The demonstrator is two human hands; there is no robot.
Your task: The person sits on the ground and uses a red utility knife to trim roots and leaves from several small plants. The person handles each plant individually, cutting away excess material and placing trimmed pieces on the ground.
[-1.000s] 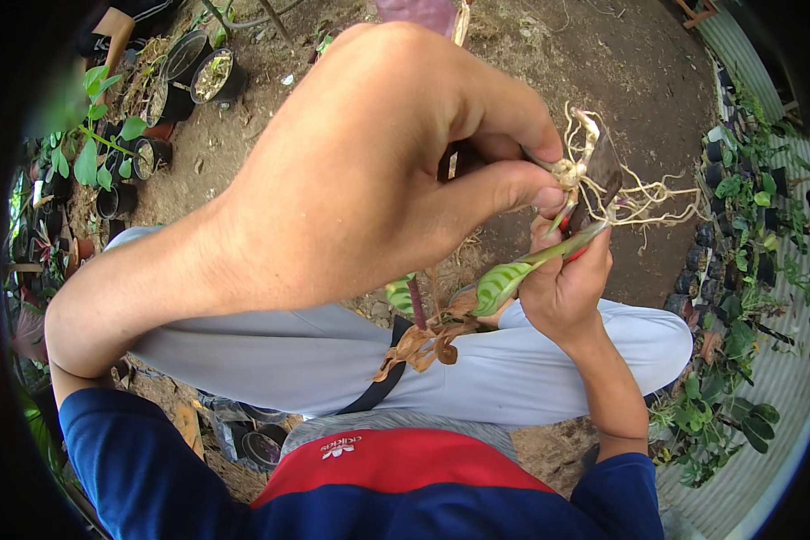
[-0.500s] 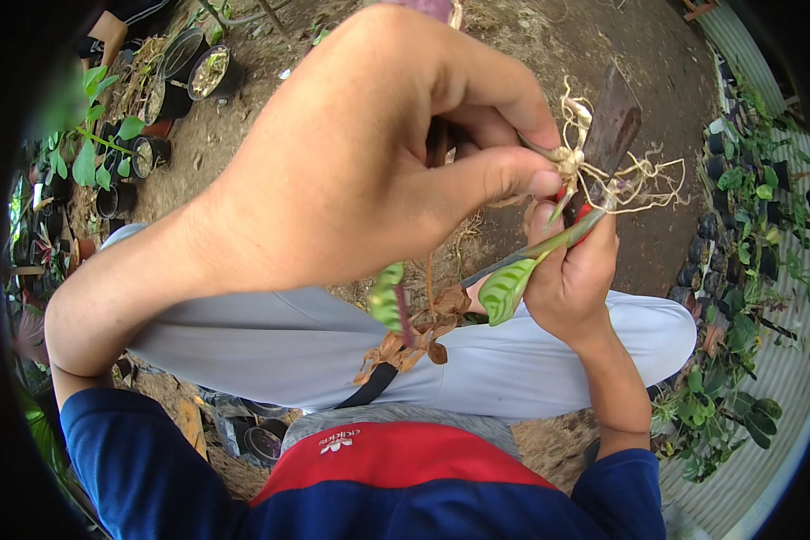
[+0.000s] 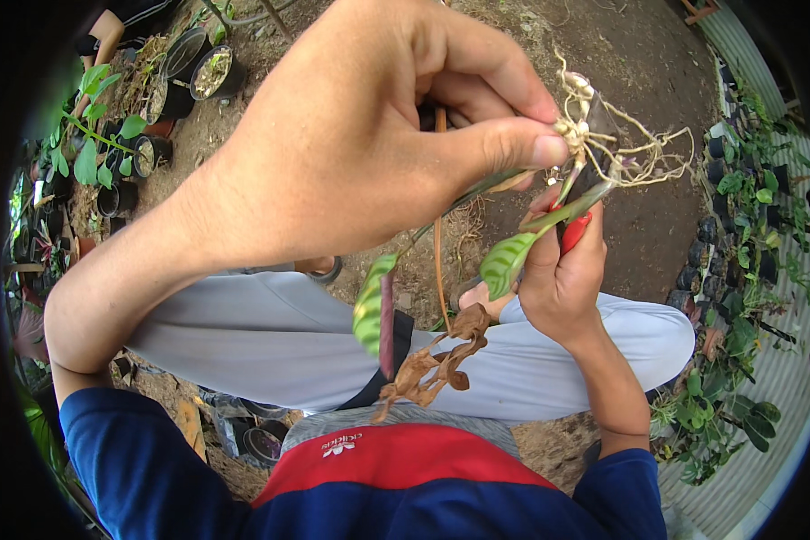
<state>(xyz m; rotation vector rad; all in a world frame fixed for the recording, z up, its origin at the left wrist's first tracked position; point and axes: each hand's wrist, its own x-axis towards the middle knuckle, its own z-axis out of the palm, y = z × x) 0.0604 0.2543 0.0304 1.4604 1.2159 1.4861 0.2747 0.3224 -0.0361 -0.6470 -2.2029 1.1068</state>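
My left hand [image 3: 351, 153] pinches a small plant at its root crown between thumb and fingers. Pale, stringy roots [image 3: 648, 160] spread out to the right of the fingertips. From the crown a green stem with a striped leaf [image 3: 506, 263] slants down in front of my right hand [image 3: 560, 286]. That hand is closed around the red handle [image 3: 576, 232] of a knife, whose dark blade [image 3: 598, 124] points away, partly covered by the roots. Below my left hand hang another striped leaf [image 3: 369, 310] with a purple rolled part and a dry brown leaf cluster [image 3: 430, 364].
My crossed legs in grey trousers [image 3: 270, 346] lie below the hands, over bare soil [image 3: 513, 54]. Black pots [image 3: 216, 74] and potted plants stand at the left. Along the right, seedling bags and leafy plants [image 3: 738, 378] border corrugated sheeting [image 3: 783, 441]. Another person's arm [image 3: 108, 38] shows at the upper left.
My left hand has shifted slightly up with the plant. The hanging striped leaf and dry leaves show more fully below it. The knife blade is more hidden behind the roots.
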